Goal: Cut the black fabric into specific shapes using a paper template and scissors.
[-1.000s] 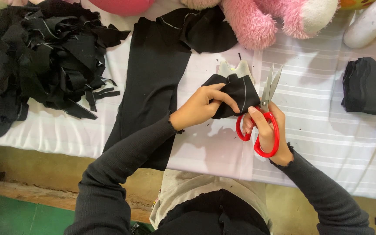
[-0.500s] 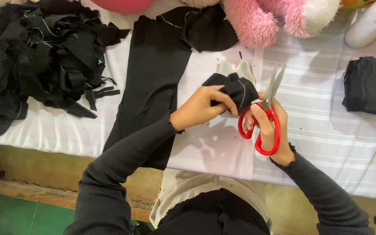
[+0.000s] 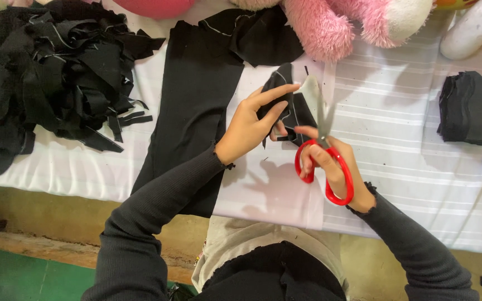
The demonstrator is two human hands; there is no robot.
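At the far left of the counter lay a loose heap of black scraps, well apart from your hands. Next to it a long black fabric panel ran from the far edge toward you and hung over the near edge, its long axis pointing almost straight at your body.

Your left hand was curled around a small black fabric piece, thumb underneath and fingers stretched over the top, holding it lifted just above the striped white cloth. That piece sat directly between your 2 hands, closer to the left one, which had full hold of it. Its long axis tilted away from you and slightly right.

Your right hand gripped the red-handled scissors, fingers through both loops. The blades pointed away from you along the right edge of the piece; they looked nearly closed, though I could not tell whether cloth lay between them, since the piece and your fingers hid that spot.

Further right sat a neat stack of black cut pieces, well apart. A pink plush toy at the far edge was cut off by the frame.
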